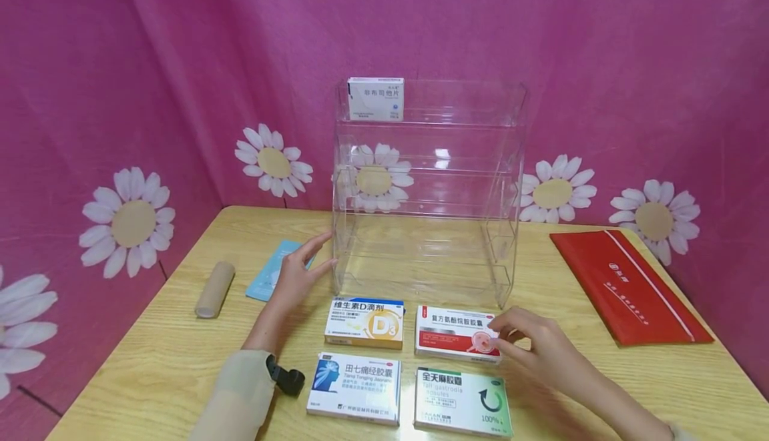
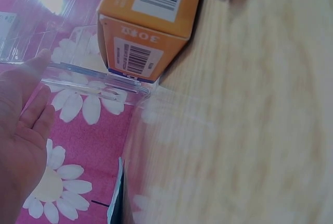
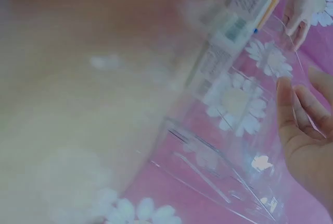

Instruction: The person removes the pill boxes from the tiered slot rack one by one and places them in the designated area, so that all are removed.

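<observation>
A clear tiered display rack [image 1: 420, 216] stands upright at the back of the table. My left hand [image 1: 296, 277] is at its left side, with fingers extended and fingertips at the edge. Over the right end of a red-and-white medicine box [image 1: 450, 334] hovers my right hand [image 1: 537, 344], fingers loosely bent; contact with the box is unclear. Nothing shows between those fingers in the right wrist view. Beside that box lies an orange-and-white vitamin D box [image 1: 364, 323]. A blue-and-white medicine box [image 1: 354, 387] and a green-and-white one [image 1: 462, 401] lie in front.
One white medicine box [image 1: 376, 99] stands in the rack's top tier, at the left. Left on the table are a brown cardboard-coloured cylinder [image 1: 215, 289] and a light-blue packet [image 1: 267, 281]. A flat red pouch [image 1: 625, 287] lies right. A pink flowered curtain [image 1: 601, 61] hangs behind.
</observation>
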A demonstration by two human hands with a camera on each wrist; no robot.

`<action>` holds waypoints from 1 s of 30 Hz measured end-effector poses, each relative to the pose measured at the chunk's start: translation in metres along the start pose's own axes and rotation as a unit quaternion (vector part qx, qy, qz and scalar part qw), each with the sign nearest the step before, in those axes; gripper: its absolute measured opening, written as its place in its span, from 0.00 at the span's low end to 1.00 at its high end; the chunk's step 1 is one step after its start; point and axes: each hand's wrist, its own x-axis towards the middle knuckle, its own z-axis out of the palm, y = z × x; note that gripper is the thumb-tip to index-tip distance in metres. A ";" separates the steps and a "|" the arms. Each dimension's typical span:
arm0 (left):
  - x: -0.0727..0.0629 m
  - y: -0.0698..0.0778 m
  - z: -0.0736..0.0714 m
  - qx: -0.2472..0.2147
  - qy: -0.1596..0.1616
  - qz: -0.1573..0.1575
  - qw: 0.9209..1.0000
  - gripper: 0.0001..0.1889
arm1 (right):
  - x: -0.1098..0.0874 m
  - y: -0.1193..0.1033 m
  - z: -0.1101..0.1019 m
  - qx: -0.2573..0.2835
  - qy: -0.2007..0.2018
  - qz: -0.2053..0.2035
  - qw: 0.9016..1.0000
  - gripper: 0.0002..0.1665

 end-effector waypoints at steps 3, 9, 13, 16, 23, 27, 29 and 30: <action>0.000 0.000 0.000 -0.005 0.002 0.000 1.000 0.28 | 0.018 0.004 -0.004 -0.015 0.029 -0.022 0.999 0.18; 0.000 -0.002 0.001 -0.005 0.003 0.002 1.000 0.28 | 0.057 0.014 -0.019 -0.023 0.060 -0.022 0.998 0.18; 0.000 -0.002 0.001 -0.004 0.005 -0.001 1.000 0.28 | 0.087 0.017 -0.026 -0.015 0.086 -0.016 0.996 0.16; 0.000 0.000 0.000 -0.003 0.003 -0.006 1.000 0.28 | 0.111 0.018 -0.030 -0.012 0.106 -0.025 0.994 0.14; 0.001 0.000 0.000 -0.005 0.002 -0.001 1.000 0.28 | 0.162 0.017 -0.039 -0.015 0.144 -0.035 0.989 0.15; 0.001 -0.002 0.000 -0.003 0.006 0.005 1.000 0.28 | 0.192 0.013 -0.044 -0.002 0.161 -0.034 0.986 0.18; 0.001 -0.002 0.000 -0.004 0.007 0.005 1.000 0.27 | 0.207 0.011 -0.046 0.003 0.166 -0.032 0.986 0.19; 0.001 -0.003 0.000 -0.004 0.007 0.004 1.000 0.27 | 0.214 0.010 -0.047 0.004 0.166 -0.032 0.986 0.20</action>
